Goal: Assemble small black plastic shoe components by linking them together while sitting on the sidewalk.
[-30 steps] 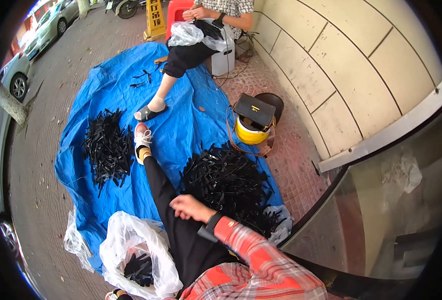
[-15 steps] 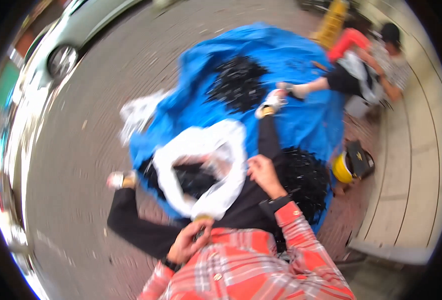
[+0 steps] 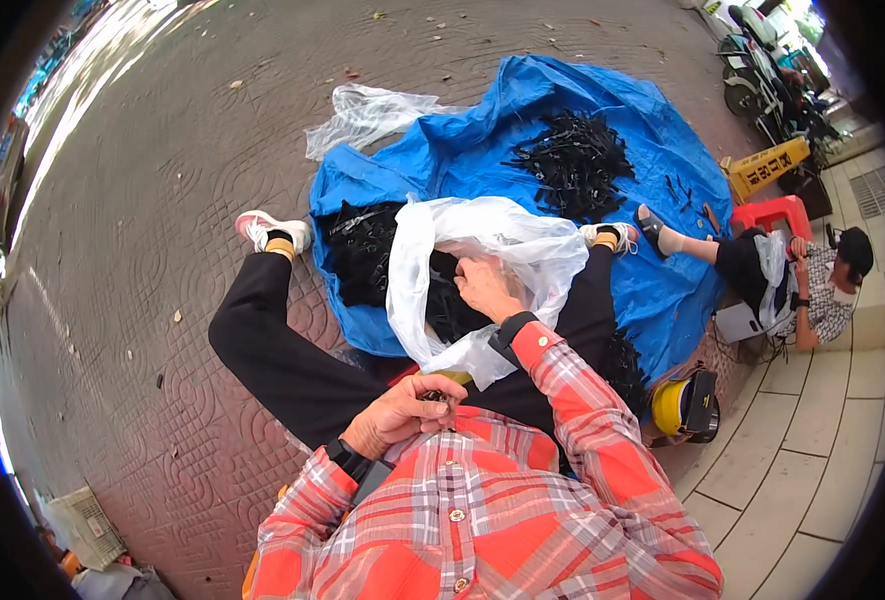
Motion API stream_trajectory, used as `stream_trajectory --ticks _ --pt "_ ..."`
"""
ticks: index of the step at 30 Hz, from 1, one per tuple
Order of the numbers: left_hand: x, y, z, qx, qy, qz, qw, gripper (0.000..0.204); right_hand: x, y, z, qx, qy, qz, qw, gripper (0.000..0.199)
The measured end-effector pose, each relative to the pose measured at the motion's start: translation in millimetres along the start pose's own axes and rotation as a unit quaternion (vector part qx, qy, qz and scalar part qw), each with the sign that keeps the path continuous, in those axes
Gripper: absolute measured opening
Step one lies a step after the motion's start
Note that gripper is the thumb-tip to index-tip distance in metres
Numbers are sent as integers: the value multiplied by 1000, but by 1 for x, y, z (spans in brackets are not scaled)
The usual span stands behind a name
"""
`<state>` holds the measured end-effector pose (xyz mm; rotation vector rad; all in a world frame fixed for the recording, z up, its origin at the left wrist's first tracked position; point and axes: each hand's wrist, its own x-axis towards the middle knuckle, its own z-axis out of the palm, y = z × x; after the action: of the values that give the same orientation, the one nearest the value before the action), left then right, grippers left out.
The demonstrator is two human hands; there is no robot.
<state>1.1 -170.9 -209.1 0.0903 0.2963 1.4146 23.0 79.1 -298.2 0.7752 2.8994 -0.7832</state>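
A white plastic bag (image 3: 412, 270) stands with its mouth wide between my legs, its rim rolled outward. Inside it lie small black strip-like pieces (image 3: 450, 305). My right hand (image 3: 489, 290) is over the bag's mouth, fingers curled down at the pieces; whatever they grip is hidden. Close to my belly, at the bag's near edge, my left hand (image 3: 402, 410) is closed around something small and dark that I cannot make out. A yellowish rim (image 3: 452, 378) shows just beyond its fingers, under the bag.
Heaps of black pieces (image 3: 577, 165) lie on a blue tarp (image 3: 462, 150). Crumpled clear plastic (image 3: 362, 115) is at its far left edge. To the right are a yellow-and-black container (image 3: 674, 408), a seated person (image 3: 822, 285), a red stool (image 3: 770, 212) and a yellow sign (image 3: 765, 168).
My right hand has moved from beside the bag to over its mouth. My left hand stays closed near my belly. The whole view has swung leftward, and the scene has shifted right.
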Motion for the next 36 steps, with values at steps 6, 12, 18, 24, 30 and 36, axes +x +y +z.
stream_trajectory --ticks 6,12,18,24,30,36 --pt "-9 4 -2 -38 113 16 993 24 -34 -22 8 -9 -52 46 998 33" --pt "5 21 1 22 179 37 983 36 -40 -18 17 -7 7 71 997 32" --pt "17 33 11 155 271 104 944 30 -55 -22 -18 527 106 80 839 22" --pt "27 43 26 225 249 152 930 22 -92 -50 -81 556 73 89 823 20" --pt "47 59 30 133 206 155 957 22 -103 -60 -91 620 -39 100 777 22" --pt "3 71 52 212 320 166 908 23 -90 -110 -104 577 -191 44 793 22"
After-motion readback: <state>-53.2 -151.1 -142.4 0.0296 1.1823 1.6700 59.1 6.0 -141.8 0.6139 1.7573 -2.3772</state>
